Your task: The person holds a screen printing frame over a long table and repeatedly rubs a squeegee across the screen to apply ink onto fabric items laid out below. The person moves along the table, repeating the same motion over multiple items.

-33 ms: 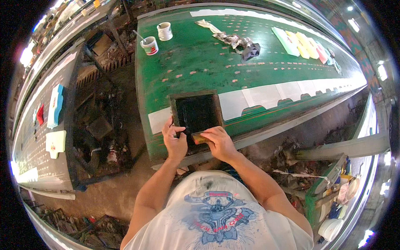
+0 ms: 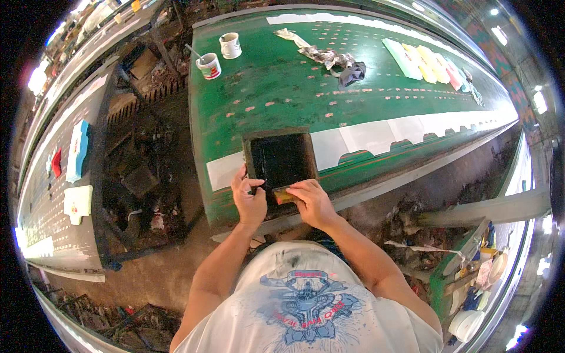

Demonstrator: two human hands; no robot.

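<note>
A small screen-printing frame (image 2: 313,154) with dark, ink-stained sides and a black inside lies on the near edge of the green table. My left hand (image 2: 249,202) grips its left side near the lower corner, fingers outside and thumb over the rim. In my right hand (image 2: 314,203) is a squeegee (image 2: 283,195) with a yellowish, worn body and a reddish end, pinched from above at the near end of the frame. My right fingers hide part of the squeegee. Under and beside the frame runs a row of white fabric pieces (image 2: 359,137).
Two white mugs (image 2: 231,46), one with a stick in it, stand at the far left of the green table (image 2: 259,88). Crumpled rags (image 2: 331,57) and folded coloured cloth pieces (image 2: 419,62) lie farther back. Another long table (image 2: 94,176) stands left across a gap; a grey beam (image 2: 482,207) is at right.
The frame and both hands sit slightly farther right in the picture, while the far table things sit slightly left. My grips are unchanged.
</note>
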